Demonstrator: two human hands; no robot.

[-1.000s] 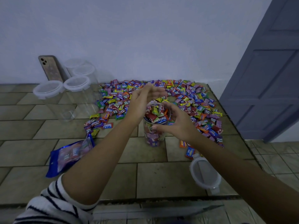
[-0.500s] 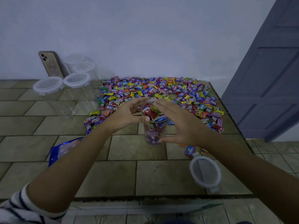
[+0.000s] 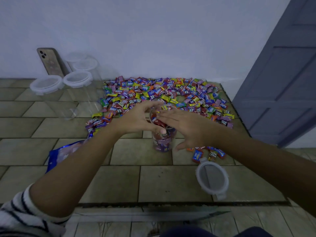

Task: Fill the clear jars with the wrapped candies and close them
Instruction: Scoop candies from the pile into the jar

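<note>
Clear round jar (image 3: 162,144) stands upright mid tabletop (image 3: 109,182), just in front of the spread of multicoloured wrapped candies (image 3: 153,93), and is itself heaped with candies to the mouth. Left hand (image 3: 136,120) cups the jar's upper wall, thumb on the near side and fingers curved toward the far rim, a steadying hold. Right hand (image 3: 186,127) is flat with fingers straight, laid across the mouth on top of the heap; it grips nothing and looks to be pressing the candies down. Round translucent white lid (image 3: 212,178) lies loose on the tabletop front right, well apart from the jar. Handling guess: the jar is thin stiff plastic, smooth and a bit slippery, fairly weighty now it is full, and tall enough to tip. Best taken round the wall below the rim with one hand bracing. Candies are light and crinkly and slide easily; any proud of the rim would stop the lid seating. The lid is light and stiff, so take it by the edge. More clear lidded jars (image 3: 46,84) stand empty back left, beside a phone (image 3: 50,62) leaning on the wall.
</note>
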